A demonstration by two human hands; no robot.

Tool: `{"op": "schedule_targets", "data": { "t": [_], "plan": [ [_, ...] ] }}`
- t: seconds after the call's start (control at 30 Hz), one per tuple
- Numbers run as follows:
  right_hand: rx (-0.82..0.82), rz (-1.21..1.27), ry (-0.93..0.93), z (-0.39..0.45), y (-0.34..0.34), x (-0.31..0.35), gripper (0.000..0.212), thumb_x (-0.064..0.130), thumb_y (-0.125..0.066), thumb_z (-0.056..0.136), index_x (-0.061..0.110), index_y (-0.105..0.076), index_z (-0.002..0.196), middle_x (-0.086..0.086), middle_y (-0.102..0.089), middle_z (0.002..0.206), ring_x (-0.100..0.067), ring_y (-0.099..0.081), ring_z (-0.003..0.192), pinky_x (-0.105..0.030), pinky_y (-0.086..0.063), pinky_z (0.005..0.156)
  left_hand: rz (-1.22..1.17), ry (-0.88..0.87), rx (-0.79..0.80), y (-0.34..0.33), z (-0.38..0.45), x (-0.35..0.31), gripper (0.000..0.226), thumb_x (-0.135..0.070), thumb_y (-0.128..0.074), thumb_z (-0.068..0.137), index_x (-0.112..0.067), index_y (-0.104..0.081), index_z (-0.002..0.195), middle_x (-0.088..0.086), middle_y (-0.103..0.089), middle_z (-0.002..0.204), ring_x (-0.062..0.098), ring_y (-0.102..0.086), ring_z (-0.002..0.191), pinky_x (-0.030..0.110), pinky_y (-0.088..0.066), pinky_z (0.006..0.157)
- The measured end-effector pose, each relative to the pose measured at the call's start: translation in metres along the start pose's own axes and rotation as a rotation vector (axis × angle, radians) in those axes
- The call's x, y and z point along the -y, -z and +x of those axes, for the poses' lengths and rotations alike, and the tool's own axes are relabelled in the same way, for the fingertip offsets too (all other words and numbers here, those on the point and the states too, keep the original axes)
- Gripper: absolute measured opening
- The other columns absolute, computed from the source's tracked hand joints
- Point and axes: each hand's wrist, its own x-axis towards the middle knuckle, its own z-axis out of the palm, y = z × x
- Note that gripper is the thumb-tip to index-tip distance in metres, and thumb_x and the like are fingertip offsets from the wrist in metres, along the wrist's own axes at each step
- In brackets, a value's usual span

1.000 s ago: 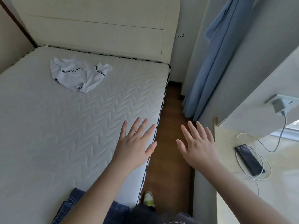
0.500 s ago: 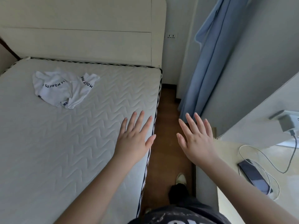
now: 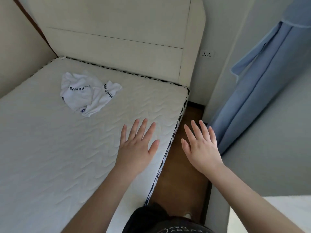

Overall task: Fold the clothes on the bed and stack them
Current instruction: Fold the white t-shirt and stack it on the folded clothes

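A crumpled white T-shirt (image 3: pixel 87 93) with dark lettering lies near the head of the bed. The bed (image 3: pixel 42 157) has a bare quilted white mattress. My left hand (image 3: pixel 136 147) hovers over the mattress near its right edge, fingers spread, holding nothing. My right hand (image 3: pixel 200 147) is held out over the wooden floor beside the bed, fingers also spread and empty. Both hands are well short of the T-shirt, which is up and to the left of them.
A cream headboard (image 3: pixel 117 39) stands at the far end. A narrow strip of brown floor (image 3: pixel 185 165) runs between the bed and a grey wall. A blue curtain (image 3: pixel 255 84) hangs at right. A pale tabletop (image 3: pixel 269 214) shows at bottom right.
The view has swung and moved forward along the bed; the T-shirt now sits closer to the middle of the frame. The phone and charger have left the view. Both hands stay spread and empty.
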Motion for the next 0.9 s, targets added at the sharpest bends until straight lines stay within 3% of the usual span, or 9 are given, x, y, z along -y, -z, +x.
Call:
{"op": "schedule_targets", "data": {
  "t": [0.1,0.27,0.4,0.53,0.73,0.83,0.9],
  "plan": [
    [0.048,-0.058,0.133,0.053,-0.005,0.007,0.065,0.052,-0.007,0.1,0.023,-0.026,0.154,-0.006,-0.022,0.161,-0.028,-0.008,0.151,-0.048,-0.004,0.122,0.005,0.069,0.003,-0.003,0.026,0.019,0.067,-0.062,0.011,0.09,-0.042,0.006,0.153,-0.011,0.003,0.164,0.014,0.012,0.15,0.045,0.015,0.118],
    [0.068,-0.144,0.226,0.135,-0.015,0.034,0.068,0.051,0.001,0.098,0.022,-0.019,0.156,-0.006,-0.015,0.163,-0.028,-0.003,0.151,-0.049,-0.002,0.122,0.028,0.048,-0.064,-0.008,0.069,0.059,0.059,-0.053,-0.018,0.101,-0.028,-0.034,0.151,0.001,-0.033,0.157,0.025,-0.025,0.148,0.053,-0.016,0.119],
    [0.086,-0.14,0.27,0.19,-0.02,0.056,0.062,0.051,-0.011,0.101,0.024,-0.012,0.157,-0.003,-0.006,0.164,-0.026,0.004,0.151,-0.047,0.004,0.122,-0.031,0.154,-0.062,-0.012,0.108,0.093,0.063,-0.056,-0.009,0.099,-0.03,-0.02,0.155,-0.002,-0.024,0.161,0.023,-0.014,0.15,0.05,-0.01,0.121],
    [0.055,-0.114,0.354,0.234,-0.014,0.075,0.06,0.048,-0.021,0.103,0.022,-0.02,0.156,-0.005,-0.014,0.163,-0.026,-0.004,0.151,-0.047,-0.001,0.122,-0.014,0.209,-0.073,-0.007,0.139,0.121,0.065,-0.058,-0.006,0.098,-0.031,-0.012,0.157,-0.004,-0.018,0.163,0.02,-0.008,0.151,0.047,-0.004,0.122],
    [0.091,-0.101,0.424,0.291,-0.021,0.093,0.062,0.049,-0.009,0.1,0.025,-0.009,0.157,-0.001,-0.002,0.165,-0.022,0.01,0.151,-0.044,0.007,0.121,-0.012,0.323,-0.068,-0.004,0.164,0.162,0.066,-0.058,-0.007,0.096,-0.032,-0.012,0.156,-0.005,-0.016,0.163,0.019,-0.006,0.152,0.043,0.0,0.121],
    [0.082,-0.078,0.524,0.322,-0.024,0.101,0.059,0.047,-0.019,0.102,0.021,-0.023,0.155,-0.004,-0.016,0.163,-0.024,-0.004,0.151,-0.046,0.0,0.122,0.005,0.428,-0.045,-0.009,0.169,0.189,0.07,-0.06,0.001,0.093,-0.032,-0.01,0.156,-0.005,-0.013,0.164,0.019,-0.002,0.152,0.043,0.0,0.122],
    [0.088,-0.071,0.568,0.347,-0.029,0.104,0.06,0.046,-0.018,0.101,0.021,-0.026,0.154,-0.003,-0.02,0.162,-0.024,-0.008,0.151,-0.045,-0.002,0.122,0.017,0.485,-0.035,-0.011,0.177,0.198,0.071,-0.059,-0.002,0.094,-0.028,-0.018,0.156,-0.002,-0.02,0.162,0.022,-0.009,0.151,0.047,-0.007,0.122]
  ]
}}
